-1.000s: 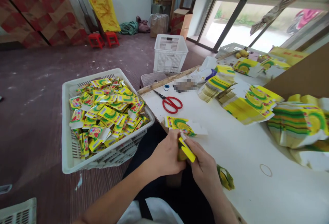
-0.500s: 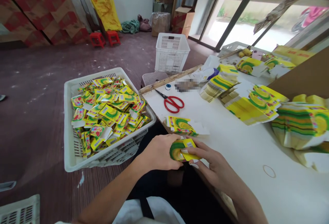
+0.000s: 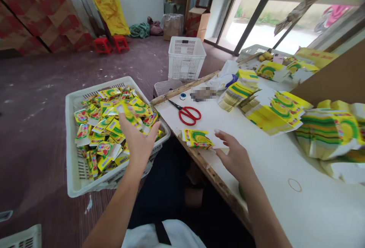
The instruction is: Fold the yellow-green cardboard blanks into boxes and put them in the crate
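Note:
My left hand is over the near side of a white plastic basket, its thumb and fingers spread apart. A small yellow-and-green carton, smeared by motion, is just beyond its fingers, above the heap of similar cartons. Whether fingertips still touch it I cannot tell. My right hand reaches over the white table with thumb and fingers apart. Just left of its fingertips lies a small stack of flat yellow cartons at the table's edge. Nothing shows in its grasp.
Red-handled scissors and a small blue-and-white spool lie on the table. Stacks of flat cartons stand to the right. A rubber band lies nearer. Behind the table is a white crate.
My left hand has moved left from my lap to over the basket, along with a carton. My right hand has left that carton and moved onto the table beside the small stack.

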